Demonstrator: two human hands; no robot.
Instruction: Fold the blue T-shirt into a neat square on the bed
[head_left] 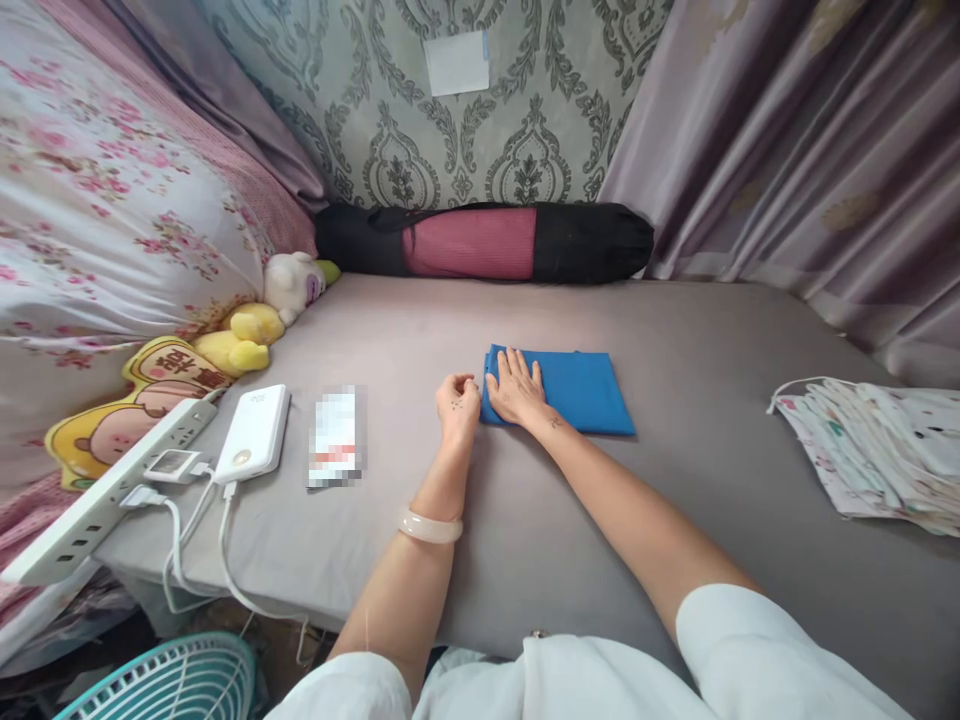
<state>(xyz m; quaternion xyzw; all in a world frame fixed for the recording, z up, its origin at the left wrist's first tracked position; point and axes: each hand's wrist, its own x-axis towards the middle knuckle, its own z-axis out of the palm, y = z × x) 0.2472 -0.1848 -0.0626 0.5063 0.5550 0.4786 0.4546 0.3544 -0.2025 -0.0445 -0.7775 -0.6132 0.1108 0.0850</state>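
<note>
A flat, folded piece of blue fabric (589,395) lies on the grey sheet in front of me, and its exact kind does not show. My right hand (516,388) rests flat on its left part, palm down with fingers spread. Just beside the fabric's left edge is my left hand (458,405), its fingers curled and pressed together. Whatever those fingers hold, if anything, is hidden. A pale bangle (430,527) circles my left wrist.
Left of my hands lie a blurred white packet (335,437), a white power bank (253,433) with cables and a power strip (112,490). Plush toys (251,335) line the left side. Folded cloths (877,450) lie right; a long black-and-pink bag (472,242) lies at the back.
</note>
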